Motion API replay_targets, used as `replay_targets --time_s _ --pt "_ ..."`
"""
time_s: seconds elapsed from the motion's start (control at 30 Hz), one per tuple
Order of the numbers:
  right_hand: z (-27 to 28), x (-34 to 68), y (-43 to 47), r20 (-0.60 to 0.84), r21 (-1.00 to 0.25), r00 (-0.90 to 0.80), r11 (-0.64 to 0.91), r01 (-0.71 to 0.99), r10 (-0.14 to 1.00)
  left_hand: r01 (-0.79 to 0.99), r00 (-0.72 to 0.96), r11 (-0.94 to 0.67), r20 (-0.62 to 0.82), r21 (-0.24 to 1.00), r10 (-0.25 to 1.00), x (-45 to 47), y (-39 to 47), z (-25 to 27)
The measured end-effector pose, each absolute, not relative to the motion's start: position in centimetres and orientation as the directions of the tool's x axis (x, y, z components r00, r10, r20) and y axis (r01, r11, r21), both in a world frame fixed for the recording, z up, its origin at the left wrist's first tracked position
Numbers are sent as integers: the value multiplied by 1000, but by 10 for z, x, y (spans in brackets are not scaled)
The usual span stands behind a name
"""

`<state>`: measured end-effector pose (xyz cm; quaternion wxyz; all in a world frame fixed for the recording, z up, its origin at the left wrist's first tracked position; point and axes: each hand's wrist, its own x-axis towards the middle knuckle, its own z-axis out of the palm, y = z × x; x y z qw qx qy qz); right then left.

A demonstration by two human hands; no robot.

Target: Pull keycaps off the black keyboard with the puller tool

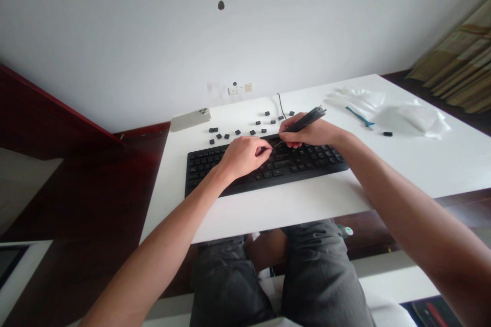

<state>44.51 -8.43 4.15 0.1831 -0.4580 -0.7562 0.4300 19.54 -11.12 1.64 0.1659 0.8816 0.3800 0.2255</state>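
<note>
A black keyboard (284, 163) lies across the white table in front of me, with both hands over its middle. My right hand (297, 130) is closed around the dark handle of a keycap puller (307, 118); its thin wires point down and left toward the keys. My left hand (247, 153) is just left of the wire ends, with thumb and index finger pinched together. What lies in that pinch is hidden by the fingers. Loose black keycaps (238, 132) are scattered on the table behind the keyboard.
A phone (191, 119) lies at the table's back left corner. To the right are a blue plastic tool (359, 117), crumpled clear plastic bags (416, 117) and a small black piece (387, 134). The keyboard cable (281, 104) runs to the back edge, near wall sockets (241, 89).
</note>
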Motion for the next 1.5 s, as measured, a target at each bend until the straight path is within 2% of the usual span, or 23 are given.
replay_targets --time_s 0.2,0.43,0.6,0.73,0.87,1.07,1.3,1.5 --pt "48 444 -88 -104 -708 -513 298 640 852 618 556 -635 313 464 770 195 -109 16" --pt "45 438 -91 -86 -788 -523 263 557 848 628 544 -638 335 446 769 194 -107 16" --pt "44 437 -90 -87 -733 -508 290 615 857 638 531 -624 330 451 781 194 -107 18" --pt "42 437 -90 -119 -733 -469 241 636 875 634 530 -609 306 476 791 194 -108 17" --pt "39 435 -88 -183 -775 -435 143 616 882 628 552 -590 244 507 797 196 -112 18" --pt "36 435 -87 -222 -812 -429 78 578 876 627 561 -522 130 579 818 197 -119 26" --pt "45 434 -94 -68 -731 -453 265 629 889 576 549 -350 -33 739 835 198 -119 30" --pt "42 434 -91 -119 -734 -456 232 639 882 580 517 -170 -199 797 833 200 -115 29"
